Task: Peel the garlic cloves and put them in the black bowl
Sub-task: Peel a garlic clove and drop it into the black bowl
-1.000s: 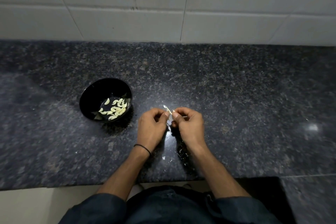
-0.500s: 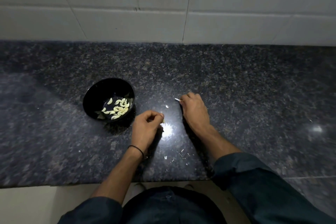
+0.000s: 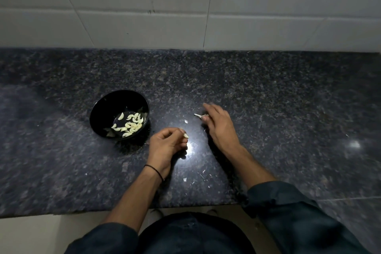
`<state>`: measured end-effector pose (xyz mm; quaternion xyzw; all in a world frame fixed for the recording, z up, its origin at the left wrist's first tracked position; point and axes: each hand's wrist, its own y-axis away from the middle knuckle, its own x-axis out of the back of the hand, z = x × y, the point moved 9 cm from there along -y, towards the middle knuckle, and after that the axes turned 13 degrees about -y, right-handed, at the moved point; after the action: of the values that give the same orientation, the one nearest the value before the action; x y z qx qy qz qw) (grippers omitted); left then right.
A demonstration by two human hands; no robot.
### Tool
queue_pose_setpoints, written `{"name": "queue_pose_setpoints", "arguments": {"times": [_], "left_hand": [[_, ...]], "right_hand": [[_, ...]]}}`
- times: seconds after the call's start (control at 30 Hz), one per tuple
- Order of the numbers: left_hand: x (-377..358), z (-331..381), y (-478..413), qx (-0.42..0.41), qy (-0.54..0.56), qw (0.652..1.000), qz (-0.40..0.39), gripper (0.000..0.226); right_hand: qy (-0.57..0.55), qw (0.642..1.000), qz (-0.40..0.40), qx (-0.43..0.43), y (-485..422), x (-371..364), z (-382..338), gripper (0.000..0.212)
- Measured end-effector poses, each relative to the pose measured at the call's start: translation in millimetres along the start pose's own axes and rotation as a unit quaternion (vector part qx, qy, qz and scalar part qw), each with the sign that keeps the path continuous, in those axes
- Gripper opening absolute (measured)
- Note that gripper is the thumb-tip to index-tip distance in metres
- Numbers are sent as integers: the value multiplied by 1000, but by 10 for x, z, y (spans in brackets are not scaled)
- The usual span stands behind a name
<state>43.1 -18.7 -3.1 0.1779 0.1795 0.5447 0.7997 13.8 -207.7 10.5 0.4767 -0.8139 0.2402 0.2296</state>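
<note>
The left hand (image 3: 168, 145) is hovering low over the dark speckled surface (image 3: 278, 109), its fingers curled in towards the palm and its fingertips pinching a pale garlic clove (image 3: 186, 135) that is showing at the thumb side. The clove is sitting just to the right of the black bowl (image 3: 97, 109) and is not touching it. The bowl is standing upright on the surface and is holding a heap of peeled cloves (image 3: 129, 125) in its bottom, along with a few flakes of skin. The right hand (image 3: 219, 125) is reaching further out over the surface, well apart from the bowl, with one finger stretching forward while the thumb and another finger are pinching a thin pale sliver (image 3: 198, 115) that is sticking out to the left; whether it is skin or stem is too small to tell. A small white flake (image 3: 186, 121) is lying on the surface between the two hands, and more skin scraps (image 3: 185, 179) are lying scattered nearer the front edge. A black band (image 3: 154, 171) is circling the left wrist, and dark sleeves are covering both forearms near the elbows. A white tiled wall (image 3: 268, 16) is rising behind the surface.
</note>
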Motion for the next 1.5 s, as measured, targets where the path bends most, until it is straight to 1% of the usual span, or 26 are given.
{"name": "queue_pose_setpoints", "arguments": {"times": [0.1, 0.17, 0.2, 0.27, 0.33, 0.37, 0.43, 0.5, 0.57, 0.67, 0.77, 0.9, 1.0, 1.07, 1.17, 1.3, 1.37, 1.4, 1.43, 1.5], "left_hand": [[-56, -7, 2, 2, 15, 1000, -13, 7], [-90, -14, 1, 6, 21, 999, -23, 6], [-116, -22, 1, 8, 21, 999, -30, 6], [-154, -44, -1, 13, 18, 999, -41, 5], [-199, -79, -3, 15, 10, 999, -48, 16], [-222, -94, -2, 14, 5, 999, -51, 17], [-266, -118, 10, 11, -3, 998, -59, 12], [-291, -153, 16, 12, -14, 998, -63, 12], [-302, -171, 28, 7, -32, 997, -64, 16], [-300, -118, 51, -37, -108, 992, -51, 14], [-302, -60, 45, -89, -200, 975, -38, 12], [-321, -73, -11, -125, -301, 945, -34, 15], [-331, -98, -33, -126, -334, 933, -38, 12], [-337, -106, -34, -122, -344, 930, -35, 10], [-326, -101, -28, -127, -372, 920, -11, 12], [-374, -9, 12, -174, -416, 893, -5, 16], [-408, 37, 36, -207, -438, 875, -5, 29], [-424, 57, 48, -220, -452, 865, -4, 31], [-435, 72, 51, -225, -461, 858, -2, 26], [-431, 88, 39, -223, -468, 855, 3, 7]], "right_hand": [[-84, 992, 90, 0, 153, 273, -158, 33], [-140, 981, 131, -25, 328, 377, -256, 28], [-172, 975, 133, -50, 422, 375, -272, 25], [-249, 956, 111, -111, 594, 257, -286, 20], [-317, 929, 88, -170, 738, 115, -279, 15], [-339, 919, 83, -186, 785, 66, -280, 12], [-374, 901, 77, -203, 830, 21, -305, 9], [-400, 884, 88, -226, 855, 28, -272, 8], [-404, 872, 107, -256, 887, 67, -193, 10], [-386, 870, 122, -280, 938, 88, -103, 11], [-371, 872, 135, -289, 981, 93, -44, 15], [-336, 886, 147, -284, 994, 136, 6, 16], [-311, 896, 154, -278, 996, 171, 24, 16], [-309, 896, 158, -278, 1002, 190, 23, 16], [-307, 894, 162, -282, 1015, 207, 29, 16], [-317, 889, 170, -284, 1025, 232, 15, 16], [-320, 888, 172, -283, 1028, 251, -1, 16], [-317, 889, 172, -282, 1028, 257, -10, 16], [-313, 891, 171, -282, 1027, 257, -12, 16], [-305, 893, 170, -283, 1021, 251, -11, 16]]}}
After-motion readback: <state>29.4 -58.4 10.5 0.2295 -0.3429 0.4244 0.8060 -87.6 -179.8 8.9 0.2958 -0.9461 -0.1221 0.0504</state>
